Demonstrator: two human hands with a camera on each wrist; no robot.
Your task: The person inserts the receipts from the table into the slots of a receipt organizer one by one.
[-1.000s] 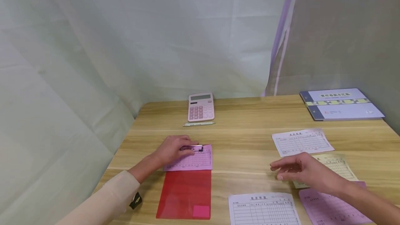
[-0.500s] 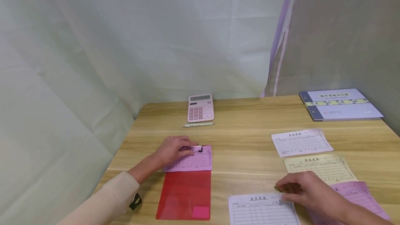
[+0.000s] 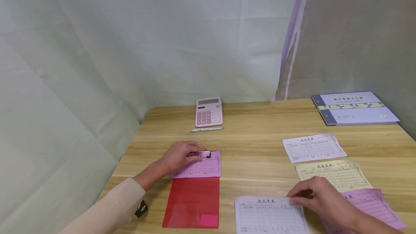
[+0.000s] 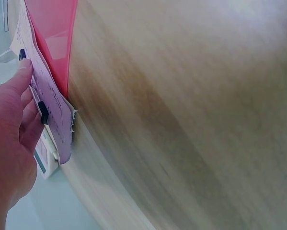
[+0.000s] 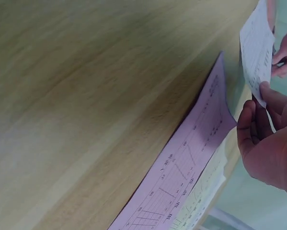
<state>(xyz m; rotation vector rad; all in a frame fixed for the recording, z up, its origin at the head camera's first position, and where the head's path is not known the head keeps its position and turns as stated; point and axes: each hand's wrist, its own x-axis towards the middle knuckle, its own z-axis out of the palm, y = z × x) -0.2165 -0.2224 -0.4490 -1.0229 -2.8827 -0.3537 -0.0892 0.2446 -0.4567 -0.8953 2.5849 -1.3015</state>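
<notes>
At the top of a red clipboard (image 3: 191, 203) lies a pink receipt slip (image 3: 198, 169). My left hand (image 3: 178, 156) grips the clipboard's metal clip (image 3: 204, 154), thumb and fingers on either side of it; the black clip ends (image 4: 43, 112) show in the left wrist view. On the right, my right hand (image 3: 320, 199) pinches the upper right corner of a white receipt slip (image 3: 269, 216), whose corner is lifted in the right wrist view. Under and beside the right forearm are a second pink slip (image 3: 373, 205) and a yellow slip (image 3: 334, 174).
Another white slip (image 3: 313, 148) lies beyond the yellow one. A pink calculator (image 3: 209, 113) and a pen (image 3: 207, 129) are at the back. A blue and white ledger book (image 3: 355, 108) lies back right. A small black item (image 3: 141, 209) is beside the left sleeve.
My right hand has come down and toward me from above the yellow slip and taken hold of the white slip's corner, shifting it slightly left and up. My left hand has stayed put.
</notes>
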